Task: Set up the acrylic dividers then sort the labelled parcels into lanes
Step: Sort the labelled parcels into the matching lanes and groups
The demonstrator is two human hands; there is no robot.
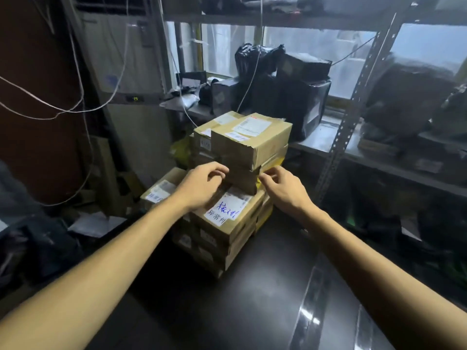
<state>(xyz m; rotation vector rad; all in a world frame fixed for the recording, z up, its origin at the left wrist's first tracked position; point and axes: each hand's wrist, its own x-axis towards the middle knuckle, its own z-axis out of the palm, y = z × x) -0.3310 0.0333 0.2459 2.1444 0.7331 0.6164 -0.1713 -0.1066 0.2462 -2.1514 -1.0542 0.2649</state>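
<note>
A stack of labelled cardboard parcels stands on the dark table (pixel 202 311). The top parcel (pixel 262 145) carries white shipping labels. Under it sits a darker brown box (pixel 242 179). My left hand (pixel 202 184) is at that box's left edge and my right hand (pixel 283 188) at its right corner. The fingers of both are curled and apart, with the fingertips at the cardboard, and I see no firm grip. Below my hands lies a parcel with a blue handwritten label (pixel 227 210). Another labelled parcel (pixel 160 192) lies lower to the left. No acrylic divider shows clearly.
A metal shelving rack (pixel 351 114) behind and to the right holds black-wrapped packages (pixel 293 97). A tall air-conditioning unit (pixel 121 59) stands at the back left with loose cables (pixel 63 109) hanging across it. Bags and a white mailer (pixel 96 223) lie at the left. A glossy strip (pixel 310 311) reflects light on the table.
</note>
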